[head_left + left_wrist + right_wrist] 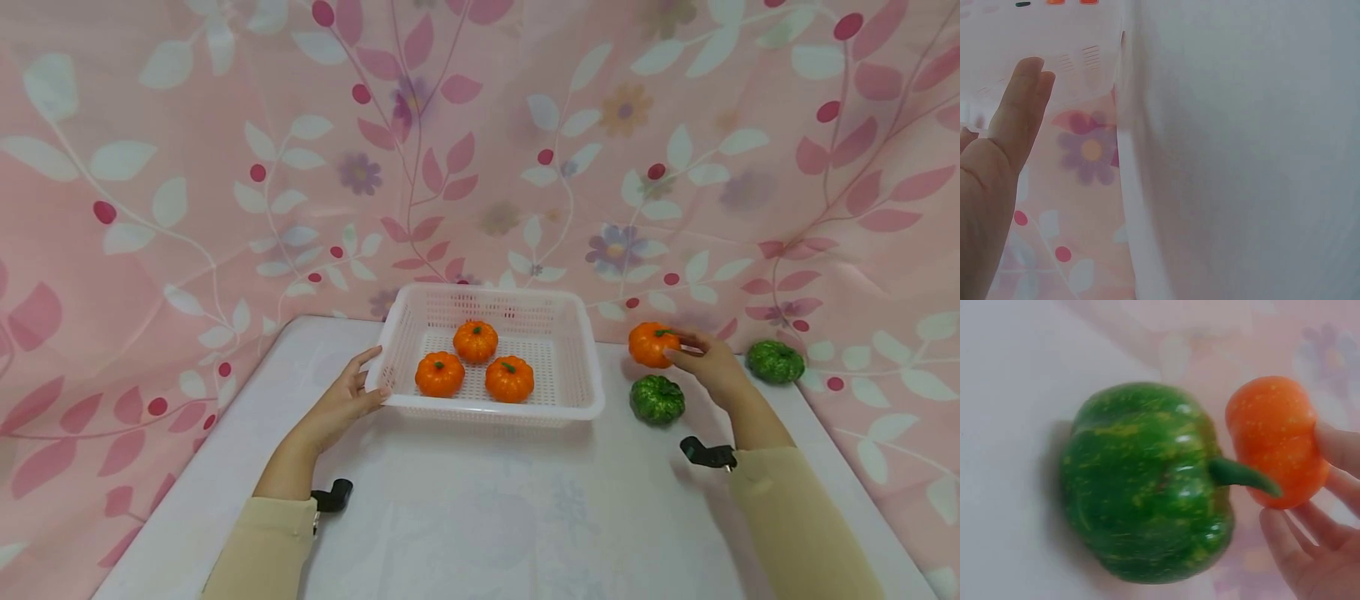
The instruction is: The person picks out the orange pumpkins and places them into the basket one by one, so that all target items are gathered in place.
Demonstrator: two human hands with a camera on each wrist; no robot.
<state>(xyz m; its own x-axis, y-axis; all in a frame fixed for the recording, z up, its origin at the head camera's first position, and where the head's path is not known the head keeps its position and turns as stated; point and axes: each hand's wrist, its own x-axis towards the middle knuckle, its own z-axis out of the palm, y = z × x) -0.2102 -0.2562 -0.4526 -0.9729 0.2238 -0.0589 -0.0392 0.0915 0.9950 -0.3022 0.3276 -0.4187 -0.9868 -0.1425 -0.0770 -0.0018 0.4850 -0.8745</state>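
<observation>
My right hand (707,364) holds an orange toy pumpkin (649,345) at its right side, between thumb and fingers. In the right wrist view, fingertips (1275,526) touch the lower end of this pumpkin (1275,434). A green toy pumpkin (657,400) lies on the table just in front of it and looms large as the green pumpkin (1144,487) in the right wrist view. My left hand (341,402) rests at the left front corner of a white plastic basket (487,410). Its fingers (1019,103) lie straight along the basket's outer wall in the left wrist view.
Inside the basket sit three orange pumpkins: one at the back (476,342), one at front left (439,374) and one at front right (510,379). Another green pumpkin (776,362) lies near the right table edge. A floral curtain (480,150) hangs behind the white table (465,508).
</observation>
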